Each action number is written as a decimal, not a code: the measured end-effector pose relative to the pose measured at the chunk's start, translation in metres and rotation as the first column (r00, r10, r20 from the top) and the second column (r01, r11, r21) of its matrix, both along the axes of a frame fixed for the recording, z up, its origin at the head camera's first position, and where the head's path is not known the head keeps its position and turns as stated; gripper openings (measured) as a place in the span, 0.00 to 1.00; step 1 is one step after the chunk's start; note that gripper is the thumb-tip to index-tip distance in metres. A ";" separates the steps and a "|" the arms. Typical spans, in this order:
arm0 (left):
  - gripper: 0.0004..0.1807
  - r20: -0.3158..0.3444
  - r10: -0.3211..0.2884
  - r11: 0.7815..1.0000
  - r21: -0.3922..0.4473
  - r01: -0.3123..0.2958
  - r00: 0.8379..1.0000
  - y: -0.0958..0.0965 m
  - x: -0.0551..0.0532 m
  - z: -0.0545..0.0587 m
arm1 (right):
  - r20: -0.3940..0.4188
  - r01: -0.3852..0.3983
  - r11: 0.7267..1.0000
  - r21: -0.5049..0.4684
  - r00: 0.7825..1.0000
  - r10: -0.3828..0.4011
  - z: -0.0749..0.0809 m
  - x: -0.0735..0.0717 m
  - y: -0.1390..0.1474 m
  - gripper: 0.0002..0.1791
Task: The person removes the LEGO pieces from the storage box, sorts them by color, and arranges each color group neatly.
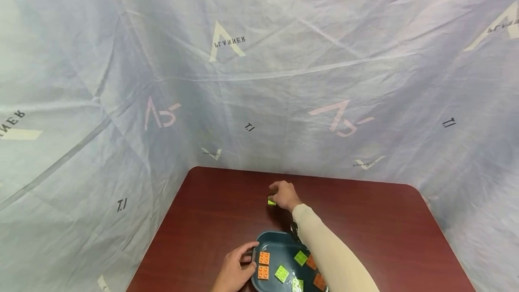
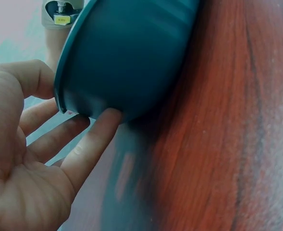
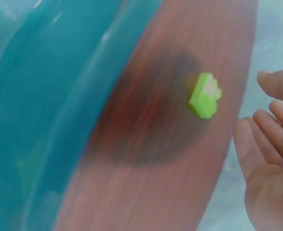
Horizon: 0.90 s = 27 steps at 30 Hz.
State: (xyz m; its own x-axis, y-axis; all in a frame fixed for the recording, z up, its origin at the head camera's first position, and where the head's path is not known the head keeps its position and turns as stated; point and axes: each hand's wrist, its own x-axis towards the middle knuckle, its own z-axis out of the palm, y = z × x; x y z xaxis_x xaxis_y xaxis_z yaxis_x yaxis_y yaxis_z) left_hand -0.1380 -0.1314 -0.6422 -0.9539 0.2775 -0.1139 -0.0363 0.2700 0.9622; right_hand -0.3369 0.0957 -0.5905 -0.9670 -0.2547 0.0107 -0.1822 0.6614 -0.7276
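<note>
Green block (image 3: 206, 98) pickup is best judged from the ground up, beginning with the dark red surface (image 1: 377, 224): it looks smooth, so a sideways nudge would probably slide the piece rather than lift it. Next comes the blue tray (image 1: 273, 233), which sits nearer the person. The right sleeve (image 1: 332, 247) crosses over its right part, so raising the forearm a little on any return should spare the rim a knock.

The left hand (image 1: 236, 267) holds the tray's left rim, fingers against the outer wall; a light, steady hold is enough, without tipping it. The right hand (image 1: 285, 196) reaches beyond the tray, thumb and fingers apart with nothing between them, right beside the green block, which lies on the surface beyond the tray's far edge.

Smallest are the blocks. At least 3 green blocks (image 1: 281, 274) and 4 orange blocks (image 1: 263, 272) lie spread inside the tray. For the piece outside, a pinch on 2 opposite sides, low and below the studs, should grip best.
</note>
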 end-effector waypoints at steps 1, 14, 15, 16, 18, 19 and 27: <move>0.29 -0.003 -0.002 1.000 0.002 0.002 1.000 0.000 0.000 0.000 | 0.000 0.000 1.000 -0.003 1.000 0.000 0.001 0.001 -0.001 0.24; 0.28 -0.031 0.006 0.999 -0.035 -0.007 0.999 -0.002 -0.004 -0.001 | -0.051 -0.006 0.993 -0.114 0.999 0.000 0.043 0.035 -0.001 0.22; 0.28 -0.027 0.006 0.999 -0.036 -0.007 1.000 -0.002 -0.003 -0.001 | -0.058 -0.014 0.992 -0.126 0.998 0.007 0.045 0.039 0.001 0.21; 0.28 -0.021 0.005 0.999 -0.032 -0.006 1.000 -0.002 -0.003 -0.001 | -0.070 -0.028 0.990 -0.141 0.997 0.018 0.046 0.044 0.002 0.21; 0.28 -0.015 0.002 1.000 -0.027 -0.002 1.000 -0.002 -0.003 -0.001 | -0.091 -0.048 0.985 -0.163 0.995 0.033 0.050 0.053 0.005 0.21; 0.28 -0.016 0.000 1.000 -0.026 -0.001 1.000 -0.002 -0.003 -0.001 | -0.102 -0.055 0.984 -0.172 0.994 0.038 0.052 0.057 0.006 0.20; 0.27 0.000 -0.009 1.000 -0.005 0.009 1.000 -0.002 -0.002 -0.002 | -0.144 -0.101 0.975 -0.197 0.987 0.073 0.062 0.094 0.013 0.20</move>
